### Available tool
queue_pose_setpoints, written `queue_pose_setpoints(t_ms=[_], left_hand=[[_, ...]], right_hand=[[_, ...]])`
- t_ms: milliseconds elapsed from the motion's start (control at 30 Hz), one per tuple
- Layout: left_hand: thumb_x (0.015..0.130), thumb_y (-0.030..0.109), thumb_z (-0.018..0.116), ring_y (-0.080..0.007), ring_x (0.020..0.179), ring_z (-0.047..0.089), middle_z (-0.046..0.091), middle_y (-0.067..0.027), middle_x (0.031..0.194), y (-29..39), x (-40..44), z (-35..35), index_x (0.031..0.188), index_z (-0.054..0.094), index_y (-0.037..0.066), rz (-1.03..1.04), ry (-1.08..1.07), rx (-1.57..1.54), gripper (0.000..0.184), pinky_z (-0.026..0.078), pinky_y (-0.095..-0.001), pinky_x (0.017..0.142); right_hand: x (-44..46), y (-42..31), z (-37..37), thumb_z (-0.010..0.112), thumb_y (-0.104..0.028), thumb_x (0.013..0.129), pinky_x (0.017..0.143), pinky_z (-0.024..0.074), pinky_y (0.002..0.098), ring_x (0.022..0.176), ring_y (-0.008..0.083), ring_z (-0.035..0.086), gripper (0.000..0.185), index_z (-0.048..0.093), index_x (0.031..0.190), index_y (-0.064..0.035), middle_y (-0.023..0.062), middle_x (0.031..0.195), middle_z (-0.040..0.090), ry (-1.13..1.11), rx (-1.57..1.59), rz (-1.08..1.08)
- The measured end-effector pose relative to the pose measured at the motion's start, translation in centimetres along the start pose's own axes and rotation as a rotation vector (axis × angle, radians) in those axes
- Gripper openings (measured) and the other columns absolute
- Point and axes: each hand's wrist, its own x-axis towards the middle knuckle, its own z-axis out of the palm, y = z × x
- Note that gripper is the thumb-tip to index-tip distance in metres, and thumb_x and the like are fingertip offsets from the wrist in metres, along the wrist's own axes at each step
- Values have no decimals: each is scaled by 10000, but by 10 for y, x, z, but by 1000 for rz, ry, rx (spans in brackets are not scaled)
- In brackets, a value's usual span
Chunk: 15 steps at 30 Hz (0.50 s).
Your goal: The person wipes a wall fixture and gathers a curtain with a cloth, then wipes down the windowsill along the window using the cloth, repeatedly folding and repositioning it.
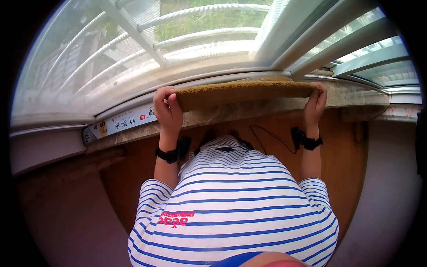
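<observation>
A brown, fuzzy cloth (244, 91) stretches nearly straight between my two hands, above the stone windowsill. My left hand (167, 109) pinches its left end between thumb and fingers. At the opposite end, my right hand (315, 106) grips the corner the same way. The near face hangs down flat, and the fuzzy pile shows along the upper edge. Beside my left hand, a long white box (129, 121) with printed characters lies on the sill, partly hidden by that hand. Whether the cloth touches the sill I cannot tell.
The marbled windowsill (209, 116) runs across in front of me, below a white-framed window (213, 49) with curved bars outside. Sliding frames (342, 55) stand at the right. A thin cable (271, 133) lies on the wooden floor (342, 147). Black bands circle both wrists.
</observation>
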Motion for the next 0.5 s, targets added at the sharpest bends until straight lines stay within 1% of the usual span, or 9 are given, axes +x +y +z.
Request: queue_pose_setpoints(t_ms=[33, 100, 133, 167, 200, 333, 400, 433, 500], left_hand=[[1027, 166, 585, -149, 699, 568, 643, -88, 947, 2, -19, -7, 1085, 569, 29, -2, 1, 3, 150, 455, -265, 602], [1024, 179, 588, -204, 667, 587, 647, -120, 909, 6, -56, -21, 1078, 583, 32, -386, -342, 186, 156, 479, -302, 613], [1021, 179, 591, -231, 656, 587, 641, -135, 885, 7, -66, -22, 1074, 589, 32, -441, -384, 189, 157, 485, -318, 618], [1019, 180, 593, -257, 646, 588, 634, -150, 862, 9, -74, -22, 1071, 594, 32, -496, -427, 192, 157, 492, -334, 623], [1020, 182, 588, -279, 663, 595, 634, -165, 854, 10, -78, -26, 1079, 594, 34, -492, -467, 214, 160, 496, -347, 628], [1021, 184, 585, -311, 683, 613, 639, -169, 862, 1, -78, -29, 1084, 590, 38, -511, -440, 216, 159, 499, -355, 632], [1017, 164, 584, -362, 713, 617, 637, -172, 875, -1, -68, -23, 1078, 587, 39, -434, -399, 269, 139, 505, -380, 635], [1017, 164, 584, -362, 713, 617, 637, -172, 875, -4, -63, -20, 1078, 587, 39, -436, -403, 263, 139, 505, -380, 635], [1004, 131, 587, -396, 773, 623, 632, -174, 907, -6, -55, -13, 1065, 588, 41, -323, -387, 370, 109, 512, -409, 643]], right_hand=[[-16, 8, -5, 457, -158, 1082, 938, 422, 260, 1025, 116, 536, 200, 576, 1186, -35, 42, 1127, 605, -111, -38, 127], [-55, 18, -7, 480, -175, 1077, 908, 428, 249, 999, 105, 541, 215, 594, 1184, -27, 39, 1101, 623, -182, -122, 213], [-71, 22, -6, 480, -175, 1077, 908, 428, 249, 999, 105, 541, 215, 594, 1184, -27, 39, 1101, 623, -186, -121, 213], [-87, 25, -5, 495, -189, 1073, 877, 442, 251, 967, 106, 553, 229, 603, 1183, -21, 35, 1069, 638, -207, -156, 279], [-95, 24, -3, 510, -204, 1069, 845, 455, 253, 935, 106, 565, 244, 613, 1181, -14, 30, 1036, 653, -221, -199, 347], [-92, 22, 10, 537, -224, 1057, 794, 475, 268, 858, 129, 585, 251, 624, 1188, -29, 48, 961, 676, -151, -229, 374], [-69, 14, 28, 566, -226, 1039, 765, 493, 293, 795, 194, 620, 247, 628, 1207, -56, 94, 957, 699, -200, -394, 187], [-61, 16, 35, 566, -226, 1039, 765, 493, 293, 795, 194, 620, 247, 628, 1207, -56, 94, 957, 699, -198, -400, 190], [-46, 19, 44, 579, -208, 1020, 770, 514, 344, 822, 288, 638, 237, 640, 1216, -88, 132, 1006, 679, -190, -423, 115]])
